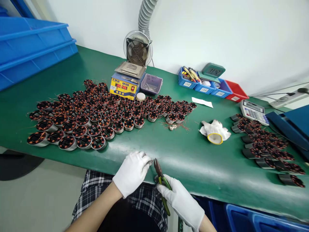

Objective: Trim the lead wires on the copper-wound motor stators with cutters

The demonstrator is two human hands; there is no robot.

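Both my hands wear white gloves and hover at the near edge of the green table [193,154]. My right hand [180,201] is closed round the green handles of small cutting pliers [161,180], whose jaws point up toward my left hand. My left hand [132,170] is curled, its fingertips pinched together right at the pliers' tip; what they pinch is too small to name. A wide field of round motor stators with copper windings [96,116] lies just beyond my left hand.
A solder pot with red digits [124,85] and a small fan [137,48] stand at the back. Also on the table: a grey tray [151,84], blue and red bins [212,85], a spare glove [214,131], a calculator [253,111], more stators [265,148]. Blue crates [31,48] at left.
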